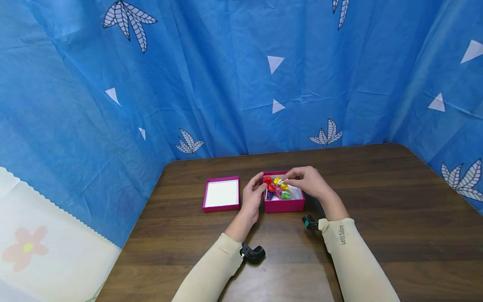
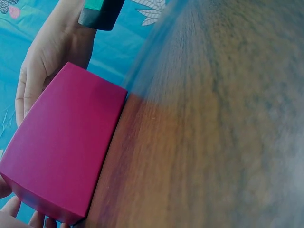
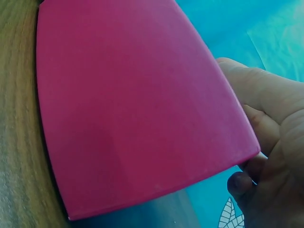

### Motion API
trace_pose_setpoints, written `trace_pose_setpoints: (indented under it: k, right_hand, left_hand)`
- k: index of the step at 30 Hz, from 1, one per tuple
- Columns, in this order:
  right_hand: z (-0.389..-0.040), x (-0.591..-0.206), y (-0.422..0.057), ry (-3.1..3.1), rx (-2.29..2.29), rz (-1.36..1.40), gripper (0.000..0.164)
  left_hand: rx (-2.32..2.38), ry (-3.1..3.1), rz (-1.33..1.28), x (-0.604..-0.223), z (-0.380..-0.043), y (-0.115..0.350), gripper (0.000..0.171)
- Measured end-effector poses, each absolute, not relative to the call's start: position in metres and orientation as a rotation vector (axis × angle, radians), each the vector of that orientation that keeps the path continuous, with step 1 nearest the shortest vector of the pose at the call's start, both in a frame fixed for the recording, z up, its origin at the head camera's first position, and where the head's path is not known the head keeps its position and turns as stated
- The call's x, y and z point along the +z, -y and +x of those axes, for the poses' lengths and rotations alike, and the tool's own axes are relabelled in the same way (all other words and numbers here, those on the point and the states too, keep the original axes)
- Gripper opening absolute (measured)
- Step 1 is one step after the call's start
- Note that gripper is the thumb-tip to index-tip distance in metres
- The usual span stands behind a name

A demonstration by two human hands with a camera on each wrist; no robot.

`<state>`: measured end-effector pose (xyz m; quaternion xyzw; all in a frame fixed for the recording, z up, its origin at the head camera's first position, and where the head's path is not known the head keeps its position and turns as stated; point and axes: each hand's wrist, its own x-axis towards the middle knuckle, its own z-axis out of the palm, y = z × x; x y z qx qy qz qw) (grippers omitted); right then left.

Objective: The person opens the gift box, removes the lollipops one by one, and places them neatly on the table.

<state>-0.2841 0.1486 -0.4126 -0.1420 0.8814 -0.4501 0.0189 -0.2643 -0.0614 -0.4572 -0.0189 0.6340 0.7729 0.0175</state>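
A magenta box (image 1: 284, 206) stands on the table, holding several lollipops in shiny red, yellow, purple, pink and green wrappers. My left hand (image 1: 252, 197) grips its left wall, thumb over the rim and fingers along the outside. In the left wrist view, the box's front face (image 2: 66, 147) hides most of those fingers. Over the right half of the box, my right hand (image 1: 307, 181) pinches the white stick of a lollipop (image 1: 284, 182) between thumb and fingertips. From the right wrist, the box wall (image 3: 137, 104) covers the pinched fingertips.
The matching lid (image 1: 222, 193), white inside and magenta at the rim, lies upturned left of the box. A brown wooden table (image 1: 396, 209) bears both. Behind it hangs a blue curtain (image 1: 234, 75) with leaf and triangle prints.
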Motion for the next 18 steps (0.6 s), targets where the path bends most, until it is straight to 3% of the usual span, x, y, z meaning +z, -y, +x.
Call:
trace_pose_setpoints:
  k: [18]
  right_hand:
    - [-0.283, -0.408, -0.159, -2.659, -1.664, -0.299, 0.027]
  left_hand:
    - [2.398, -2.009, -0.094, -0.456, -0.264, 0.06, 0.041]
